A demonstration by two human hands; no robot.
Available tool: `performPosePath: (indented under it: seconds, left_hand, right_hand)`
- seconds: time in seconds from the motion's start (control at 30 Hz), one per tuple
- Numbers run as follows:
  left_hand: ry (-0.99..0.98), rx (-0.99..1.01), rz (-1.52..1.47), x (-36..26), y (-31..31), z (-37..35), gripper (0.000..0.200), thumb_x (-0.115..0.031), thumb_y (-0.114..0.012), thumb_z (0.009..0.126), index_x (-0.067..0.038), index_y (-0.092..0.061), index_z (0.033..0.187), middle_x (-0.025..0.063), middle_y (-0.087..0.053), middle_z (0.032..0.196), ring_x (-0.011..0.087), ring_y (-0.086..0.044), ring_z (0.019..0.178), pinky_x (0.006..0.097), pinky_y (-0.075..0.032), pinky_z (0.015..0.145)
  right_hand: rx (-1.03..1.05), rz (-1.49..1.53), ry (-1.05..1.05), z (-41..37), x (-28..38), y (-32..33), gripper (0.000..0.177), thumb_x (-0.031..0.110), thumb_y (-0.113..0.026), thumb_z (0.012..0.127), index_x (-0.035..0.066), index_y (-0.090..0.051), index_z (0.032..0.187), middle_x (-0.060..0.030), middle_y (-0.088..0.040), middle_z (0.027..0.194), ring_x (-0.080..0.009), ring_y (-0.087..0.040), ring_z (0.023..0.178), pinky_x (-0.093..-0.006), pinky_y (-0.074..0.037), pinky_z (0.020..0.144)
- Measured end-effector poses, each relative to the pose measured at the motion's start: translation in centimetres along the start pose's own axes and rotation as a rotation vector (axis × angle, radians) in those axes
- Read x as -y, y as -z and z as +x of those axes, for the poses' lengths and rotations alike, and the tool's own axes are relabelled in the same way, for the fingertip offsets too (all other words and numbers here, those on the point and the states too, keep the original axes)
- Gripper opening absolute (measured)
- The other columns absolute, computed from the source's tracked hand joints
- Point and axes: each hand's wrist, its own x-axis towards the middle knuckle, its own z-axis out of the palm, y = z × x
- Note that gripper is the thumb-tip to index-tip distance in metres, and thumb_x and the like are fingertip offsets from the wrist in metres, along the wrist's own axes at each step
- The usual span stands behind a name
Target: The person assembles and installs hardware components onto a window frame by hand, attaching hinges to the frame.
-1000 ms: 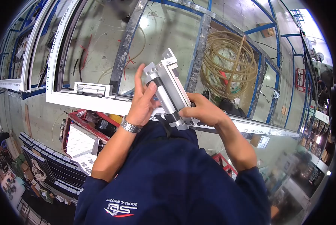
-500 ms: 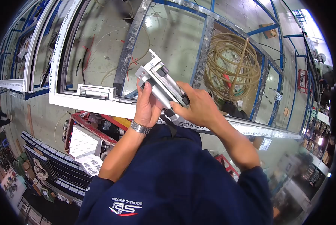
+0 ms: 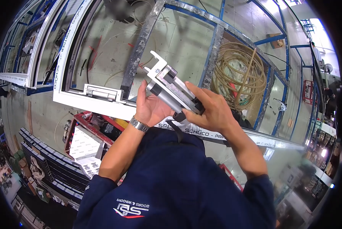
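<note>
A silver-white door hinge point(image 3: 171, 89) with black end caps is tilted between my hands, above the near rail of the white frame point(image 3: 104, 108). My right hand point(image 3: 211, 110) grips its lower right end, index finger along the upper side and thumb on the near side. Palm up, my left hand point(image 3: 154, 110) cups the hinge from below. One digit stands upright beside the hinge's left end, while the other left fingers are hidden behind it. A similar hinge point(image 3: 102, 92) sits on the frame's inner edge, to the left of my hands.
Blue metal trestles point(image 3: 209, 57) support the frame. A coiled hose point(image 3: 239, 76) lies beyond my right hand. Below the frame at left stand a red tool cart point(image 3: 70, 141) and a white box point(image 3: 85, 143). A second white frame point(image 3: 31, 61) is at far left.
My right hand has turned the hinge so that another side shows. My left hand has loosened from its near face and opened out beneath it. The view has shifted slightly.
</note>
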Motion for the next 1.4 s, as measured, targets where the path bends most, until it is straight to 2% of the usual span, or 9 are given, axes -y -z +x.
performPosePath:
  seconds: [0.1, 0.2, 0.23, 0.63, 0.77, 0.87, 1.03, 1.27, 1.4]
  left_hand:
    - [-0.012, -0.104, 0.103, 0.1, -0.6, 0.3, 0.092, -0.082, -0.039, 0.095, -0.013, -0.046, 0.155, 0.0142, -0.052, 0.154, 0.0347, -0.053, 0.138, 0.0581, -0.048, 0.101]
    - [0.016, 0.157, -0.107, 0.1, 1.0, 0.8, 0.095, -0.084, -0.041, 0.092, -0.011, -0.049, 0.153, 0.0122, -0.053, 0.154, 0.0344, -0.051, 0.142, 0.0600, -0.044, 0.110]
    - [-0.015, -0.039, -0.015, 0.4, 0.8, 0.7, 0.099, -0.085, -0.043, 0.091, -0.009, -0.048, 0.153, 0.0125, -0.053, 0.155, 0.0340, -0.050, 0.142, 0.0594, -0.044, 0.110]
    - [-0.104, -0.033, 0.040, -0.2, 0.8, 1.1, 0.091, -0.080, -0.040, 0.096, -0.016, -0.038, 0.161, 0.0179, -0.046, 0.158, 0.0402, -0.049, 0.141, 0.0680, -0.044, 0.106]
    - [0.123, -0.105, 0.272, -0.5, 0.4, -0.7, 0.110, -0.096, -0.033, 0.086, -0.017, -0.033, 0.163, 0.0203, -0.044, 0.159, 0.0453, -0.047, 0.142, 0.0739, -0.045, 0.103]
    - [0.179, 0.009, -0.006, 1.0, 1.4, -1.9, 0.113, -0.097, -0.033, 0.084, -0.017, -0.035, 0.163, 0.0213, -0.043, 0.160, 0.0459, -0.046, 0.144, 0.0751, -0.043, 0.105]
    - [0.028, -0.016, -0.157, 3.1, -0.3, -1.5, 0.074, -0.068, -0.050, 0.100, -0.019, -0.047, 0.155, 0.0389, -0.034, 0.159, 0.0474, -0.040, 0.148, 0.0621, -0.035, 0.121]
    - [0.058, 0.052, -0.125, 4.2, 0.4, -2.7, 0.066, -0.067, -0.052, 0.099, -0.020, -0.060, 0.144, 0.0311, -0.036, 0.162, 0.0469, -0.039, 0.149, 0.0610, -0.033, 0.123]
    - [0.086, 0.206, -0.102, 4.4, 1.2, -2.5, 0.099, -0.093, -0.061, 0.072, -0.021, -0.062, 0.140, 0.0250, -0.042, 0.160, 0.0463, -0.032, 0.153, 0.0641, -0.029, 0.124]
  right_hand:
    - [-0.008, -0.049, 0.023, 0.7, -0.1, 0.6, 0.077, 0.039, -0.080, 0.079, 0.011, -0.056, 0.147, -0.0178, -0.070, 0.094, -0.0373, -0.070, 0.074, -0.0462, -0.058, 0.066]
    - [0.002, -0.098, 0.016, 1.2, -0.3, 0.8, 0.078, 0.039, -0.079, 0.079, 0.012, -0.055, 0.148, -0.0170, -0.070, 0.092, -0.0361, -0.070, 0.073, -0.0459, -0.058, 0.066]
    - [-0.001, -0.120, 0.026, 1.3, -0.6, 0.7, 0.075, 0.038, -0.079, 0.080, 0.013, -0.057, 0.147, -0.0165, -0.069, 0.090, -0.0348, -0.070, 0.071, -0.0451, -0.058, 0.065]
    - [-0.082, -0.133, 0.172, 0.7, -1.1, 0.2, 0.077, 0.036, -0.083, 0.079, 0.016, -0.058, 0.149, -0.0140, -0.069, 0.100, -0.0299, -0.069, 0.067, -0.0395, -0.059, 0.059]
    - [-0.117, -0.297, 0.235, -0.9, -0.3, 0.2, 0.081, 0.038, -0.085, 0.076, 0.019, -0.057, 0.149, -0.0151, -0.067, 0.108, -0.0284, -0.069, 0.068, -0.0386, -0.058, 0.059]
    - [-0.153, -0.367, 0.301, -1.8, 0.4, 0.0, 0.079, 0.042, -0.084, 0.075, 0.018, -0.061, 0.146, -0.0171, -0.066, 0.113, -0.0240, -0.068, 0.070, -0.0359, -0.058, 0.061]
    - [-0.158, -0.463, 0.314, -4.4, 1.9, -1.4, 0.063, 0.043, -0.075, 0.086, 0.019, -0.064, 0.143, -0.0191, -0.065, 0.116, -0.0190, -0.067, 0.074, -0.0318, -0.055, 0.066]
    - [-0.181, -0.500, 0.177, -6.7, 4.0, -1.1, 0.061, 0.041, -0.076, 0.087, 0.020, -0.064, 0.144, -0.0168, -0.063, 0.124, -0.0230, -0.064, 0.091, -0.0370, -0.053, 0.079]
    - [-0.188, -0.258, 0.150, -7.6, 3.3, -1.6, 0.069, 0.039, -0.083, 0.083, 0.019, -0.062, 0.145, -0.0172, -0.059, 0.133, -0.0309, -0.063, 0.106, -0.0407, -0.053, 0.090]
